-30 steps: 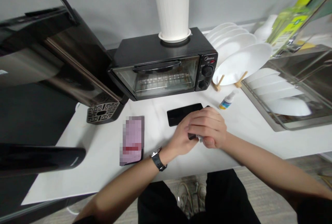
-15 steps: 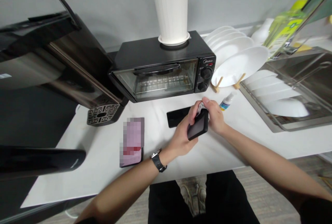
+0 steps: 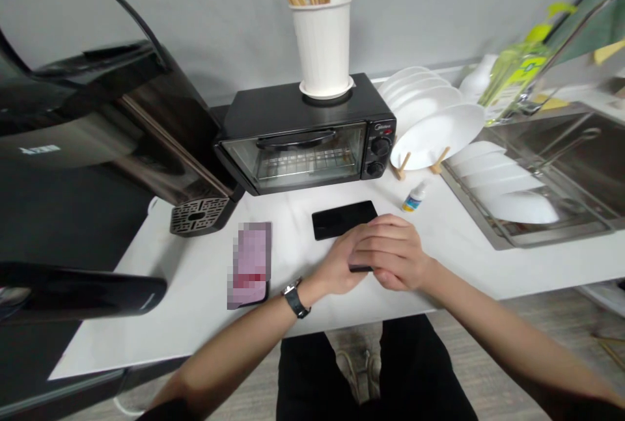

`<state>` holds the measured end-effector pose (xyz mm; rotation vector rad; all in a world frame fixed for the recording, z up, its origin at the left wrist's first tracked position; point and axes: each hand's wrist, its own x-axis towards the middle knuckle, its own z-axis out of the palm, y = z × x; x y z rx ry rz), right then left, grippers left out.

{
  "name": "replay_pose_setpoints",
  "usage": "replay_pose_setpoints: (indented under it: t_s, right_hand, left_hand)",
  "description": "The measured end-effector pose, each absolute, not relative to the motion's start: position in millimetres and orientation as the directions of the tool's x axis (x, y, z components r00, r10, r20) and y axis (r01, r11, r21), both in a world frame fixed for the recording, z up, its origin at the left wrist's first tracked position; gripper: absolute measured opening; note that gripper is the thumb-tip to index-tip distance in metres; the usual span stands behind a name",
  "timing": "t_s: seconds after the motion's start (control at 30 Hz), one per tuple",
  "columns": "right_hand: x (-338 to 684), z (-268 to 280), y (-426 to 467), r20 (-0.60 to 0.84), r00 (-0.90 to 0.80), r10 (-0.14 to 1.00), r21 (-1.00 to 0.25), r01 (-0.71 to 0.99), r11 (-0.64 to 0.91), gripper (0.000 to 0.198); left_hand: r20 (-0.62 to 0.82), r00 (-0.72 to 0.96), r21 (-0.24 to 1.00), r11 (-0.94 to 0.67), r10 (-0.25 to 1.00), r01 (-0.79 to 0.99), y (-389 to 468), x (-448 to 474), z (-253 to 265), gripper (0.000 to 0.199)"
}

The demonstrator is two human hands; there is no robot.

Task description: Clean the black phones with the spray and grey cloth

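Note:
My left hand (image 3: 339, 268), with a black watch (image 3: 295, 298) on its wrist, is closed around a small black device (image 3: 360, 269) with a screen. Over that device lies my right hand (image 3: 393, 248), its fingers bent and pressed together, covering most of it. Whatever sits under the right fingers is hidden. Just behind the hands, a black phone (image 3: 339, 220) rests flat on the white counter (image 3: 293, 258). A small spray bottle (image 3: 414, 198) stands beyond my right hand. To the left lies another phone (image 3: 252, 255), its surface blurred out.
A black toaster oven (image 3: 303, 122) stands at the back, bearing a white cup (image 3: 323, 50) of chopsticks. On the left is a large black drinks machine (image 3: 195, 148). White plates (image 3: 434, 135) stand in a rack, right of the oven, near a sink (image 3: 502, 239) holding bowls.
My right hand has moved from the device's top edge down over its screen, covering it. The crumpled white thing at the fingertips is now hidden. Both hands sit slightly lower in view.

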<state>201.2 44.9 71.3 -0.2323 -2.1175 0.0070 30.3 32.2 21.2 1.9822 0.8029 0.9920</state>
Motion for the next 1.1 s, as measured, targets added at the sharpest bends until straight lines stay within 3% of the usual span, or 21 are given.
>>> replay_pose_setpoints:
  t_s: [0.07, 0.17, 0.23, 0.33, 0.4, 0.47, 0.6, 0.73, 0.93, 1.1]
  right_hand:
    - [206, 65, 40, 0.844, -0.471, 0.255, -0.205, 0.157, 0.966, 0.046]
    - [222, 53, 34, 0.721, -0.327, 0.611, -0.622, 0.082, 0.778, 0.053]
    - [240, 43, 29, 0.565, -0.148, 0.812, -0.814, 0.063, 0.578, 0.056]
    - [272, 28, 17, 0.453, 0.149, 0.879, -0.887, 0.177, 0.427, 0.062]
    - [289, 17, 9, 0.422, 0.261, 0.868, -0.884, 0.332, 0.33, 0.063]
    - [298, 7, 2, 0.414, 0.25, 0.875, -0.827, 0.506, 0.247, 0.062]
    - [307, -9, -14, 0.437, -0.009, 0.899, -0.589, 0.753, 0.294, 0.048]
    - [324, -16, -35, 0.396, -0.164, 0.903, -0.457, 0.818, 0.349, 0.042]
    - [315, 0, -36, 0.406, -0.074, 0.911, -0.515, 0.805, 0.295, 0.036]
    - [256, -1, -25, 0.439, -0.177, 0.881, -0.406, 0.835, 0.37, 0.039]
  left_hand:
    - [0.405, 0.568, 0.826, -0.553, 0.717, 0.109, 33, 29, 25, 0.049]
    - [0.401, 0.62, 0.794, -0.593, 0.674, 0.132, 26, 24, 31, 0.061]
    - [0.322, 0.636, 0.752, -0.598, 0.701, 0.277, 15, 21, 33, 0.067]
    - [0.186, 0.541, 0.613, -0.527, 0.82, 0.588, -5, 23, 29, 0.071]
    - [0.162, 0.439, 0.499, -0.458, 0.884, 0.736, -16, 33, 23, 0.084]
    - [0.173, 0.394, 0.418, -0.43, 0.903, 0.8, -21, 46, 18, 0.096]
    - [0.305, 0.389, 0.358, -0.483, 0.869, 0.799, -27, 56, 18, 0.103]
    - [0.287, 0.265, 0.454, -0.375, 0.92, 0.808, -45, 23, 20, 0.085]
    - [0.238, 0.261, 0.528, -0.35, 0.936, 0.774, -62, -9, 8, 0.083]
    - [0.256, 0.226, 0.562, -0.335, 0.94, 0.757, -58, 0, 6, 0.094]
